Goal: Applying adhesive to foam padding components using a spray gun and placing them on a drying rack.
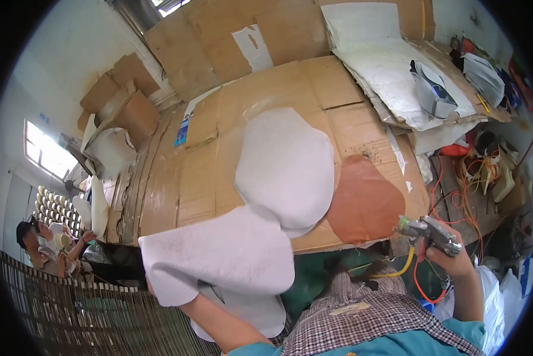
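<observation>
My left hand [150,287], mostly hidden behind a white, soft-looking sheet [225,249], grips that sheet at its left edge and holds it up at the table's front edge. One end of the sheet folds down over my forearm. My right hand [451,260] is closed around a metal spray gun [435,235] with a yellow hose and an orange hose. Its green-tipped nozzle points left, near a reddish-brown leather-like piece [366,202] lying flat. Rounded white pieces [285,160] lie stacked on the table, touching the held sheet. Another white piece [251,311] shows below it.
Cardboard covers the table [189,178]. A white-covered raised board [379,65] stands back right, with a grey box-like object [432,89] on it. Orange hoses [471,178] tangle at the right. A slatted rack [82,314] stands at the left; a person [52,249] sits beyond it.
</observation>
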The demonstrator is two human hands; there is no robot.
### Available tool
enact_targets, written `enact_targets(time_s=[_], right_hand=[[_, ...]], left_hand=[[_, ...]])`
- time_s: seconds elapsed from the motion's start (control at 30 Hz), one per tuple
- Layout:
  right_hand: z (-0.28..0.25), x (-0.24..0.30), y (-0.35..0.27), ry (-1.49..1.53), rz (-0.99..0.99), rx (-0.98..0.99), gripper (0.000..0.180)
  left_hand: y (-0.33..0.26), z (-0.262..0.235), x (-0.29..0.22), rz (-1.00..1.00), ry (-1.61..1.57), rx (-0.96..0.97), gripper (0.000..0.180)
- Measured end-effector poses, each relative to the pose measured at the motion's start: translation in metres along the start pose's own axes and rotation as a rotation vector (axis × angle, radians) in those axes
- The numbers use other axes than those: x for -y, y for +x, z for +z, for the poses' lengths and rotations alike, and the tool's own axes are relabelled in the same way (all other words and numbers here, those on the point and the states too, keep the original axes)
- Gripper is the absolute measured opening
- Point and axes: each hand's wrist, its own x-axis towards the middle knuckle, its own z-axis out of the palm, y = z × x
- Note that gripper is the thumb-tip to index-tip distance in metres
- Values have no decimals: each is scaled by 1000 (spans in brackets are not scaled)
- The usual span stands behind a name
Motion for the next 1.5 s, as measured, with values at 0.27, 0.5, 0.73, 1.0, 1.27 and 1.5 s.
enact_targets(time_s=[0.27, 0.5, 0.73, 1.0, 1.27, 1.5], right_hand=[[2, 9, -23, -5, -36, -139, 57], [5, 8, -53, -59, -10, -203, 61], [-8, 11, -76, -78, 69, -47, 60], [4, 6, -64, -35, 53, -313, 62], [8, 17, -84, -87, 10, -329, 66], [7, 11, -86, -12, 73, -114, 61]], left_hand=[[-52, -9, -46, 187, 535, -197, 23], [-80, -21, -61, 257, 680, -387, 44], [-93, -13, -64, 335, 765, -446, 49], [-88, -30, -69, 201, 591, -289, 48], [-95, 5, -70, 226, 534, -366, 39], [-85, 0, -74, 20, 205, -294, 40]])
